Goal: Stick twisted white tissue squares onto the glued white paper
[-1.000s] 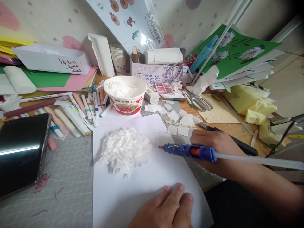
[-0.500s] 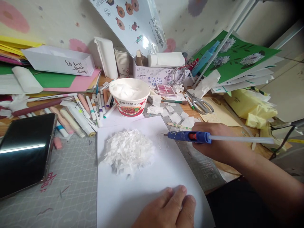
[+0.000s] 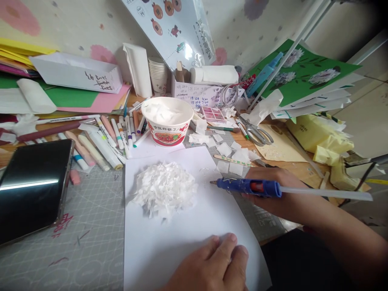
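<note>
My right hand (image 3: 274, 194) is closed around a blue glue gun (image 3: 247, 186) with a clear glue stick (image 3: 325, 193) sticking out behind. Its nozzle points left over a white sheet of paper (image 3: 188, 230), a short way right of a round cluster of crumpled white tissue pieces (image 3: 165, 188) stuck on the sheet. My left hand (image 3: 212, 264) lies on the sheet's near edge, fingers loosely curled and pressed down on the paper. A paper bowl (image 3: 167, 121) holding white tissue squares stands behind the sheet.
A dark phone (image 3: 32, 184) lies at the left on a grey cutting mat (image 3: 75, 238). Markers (image 3: 106, 139) lie behind it. Scissors (image 3: 256, 131), loose tissue squares (image 3: 233, 155), a wooden stick (image 3: 232, 159), stacked coloured paper (image 3: 60, 101) and green craft sheets (image 3: 303, 72) crowd the desk.
The glue gun in my right hand dipped slightly lower and nearer, its nozzle staying just right of the tissue cluster. My left hand stayed on the paper.
</note>
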Available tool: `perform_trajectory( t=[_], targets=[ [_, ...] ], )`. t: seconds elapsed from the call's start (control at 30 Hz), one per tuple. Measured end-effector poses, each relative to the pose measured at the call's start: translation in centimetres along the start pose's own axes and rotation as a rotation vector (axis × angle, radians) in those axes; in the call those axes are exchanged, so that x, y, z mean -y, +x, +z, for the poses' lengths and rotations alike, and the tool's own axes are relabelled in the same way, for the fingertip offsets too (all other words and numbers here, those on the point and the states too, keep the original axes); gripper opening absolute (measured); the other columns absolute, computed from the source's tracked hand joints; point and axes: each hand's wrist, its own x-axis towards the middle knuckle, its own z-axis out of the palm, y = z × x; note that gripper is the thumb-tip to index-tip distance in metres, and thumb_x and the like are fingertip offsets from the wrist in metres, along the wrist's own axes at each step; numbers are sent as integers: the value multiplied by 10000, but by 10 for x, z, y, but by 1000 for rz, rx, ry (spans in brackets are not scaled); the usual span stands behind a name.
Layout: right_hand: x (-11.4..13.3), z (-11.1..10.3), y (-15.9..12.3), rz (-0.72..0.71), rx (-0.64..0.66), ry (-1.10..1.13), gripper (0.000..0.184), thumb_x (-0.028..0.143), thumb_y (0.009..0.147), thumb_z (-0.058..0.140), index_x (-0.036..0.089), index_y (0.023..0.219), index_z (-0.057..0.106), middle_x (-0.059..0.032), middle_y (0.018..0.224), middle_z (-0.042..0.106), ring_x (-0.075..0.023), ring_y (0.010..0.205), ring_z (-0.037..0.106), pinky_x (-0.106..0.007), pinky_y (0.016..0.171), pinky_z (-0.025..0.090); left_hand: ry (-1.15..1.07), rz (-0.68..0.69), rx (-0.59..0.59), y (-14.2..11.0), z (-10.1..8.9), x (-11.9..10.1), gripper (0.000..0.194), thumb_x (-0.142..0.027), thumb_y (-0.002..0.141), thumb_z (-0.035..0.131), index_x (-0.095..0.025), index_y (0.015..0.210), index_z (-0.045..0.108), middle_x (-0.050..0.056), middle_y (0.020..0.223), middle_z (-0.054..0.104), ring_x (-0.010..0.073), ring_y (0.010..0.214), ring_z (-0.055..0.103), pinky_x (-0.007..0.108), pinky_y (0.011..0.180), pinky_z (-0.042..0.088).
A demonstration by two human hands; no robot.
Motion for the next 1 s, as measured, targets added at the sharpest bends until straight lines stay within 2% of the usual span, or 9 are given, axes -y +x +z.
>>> perform_trajectory(
  t=[0.17,0.27,0.37,0.5,0.63,0.87,1.0],
  targets=[
    [2,0,-1,28,31,58,132,156,663,501,204,556,440,-5,595,518,-140,526,490,-262,508,356,-7,-28,32,-2,-2,-2,308,-196,959,385,-145,926,688,-28,916,734,114,943,652,215,758,552],
    [2,0,1,45,25,91,121,188,703,505,208,586,483,-14,615,543,-151,546,505,-270,519,355,-10,-22,26,-2,-1,-3,318,-183,961,377,-146,910,688,-41,914,735,118,934,657,219,751,548],
    [4,1,7,53,1,75,113,224,744,512,212,634,532,-27,646,574,-170,589,533,-283,550,359,-12,-28,15,-1,0,-3,326,-172,956,369,-141,894,688,-38,897,736,123,921,663,222,741,550],
    [9,4,17,117,-63,-14,135,201,706,508,206,587,443,-32,619,535,-150,530,477,-279,519,307,-25,-44,3,-1,1,-3,302,-179,936,387,-135,903,684,-31,899,737,125,910,667,224,743,554],
    [8,3,21,169,-100,16,158,208,684,524,209,574,409,-16,587,515,-135,516,442,-270,511,295,-31,-51,9,-1,0,-5,282,-172,923,401,-127,909,679,-18,900,738,130,910,666,226,754,554],
    [0,-4,7,168,-40,119,129,331,728,562,222,659,564,-24,635,589,-169,594,527,-284,563,387,-9,58,32,2,-6,-2,265,-159,887,427,-149,764,662,17,906,729,182,883,678,264,701,566],
    [9,-14,3,203,26,26,99,296,711,567,222,664,611,-32,663,629,-177,607,556,-283,564,381,-42,98,114,0,-8,-3,216,-169,849,468,-158,698,621,76,975,718,232,947,668,313,758,558]
  ],
)
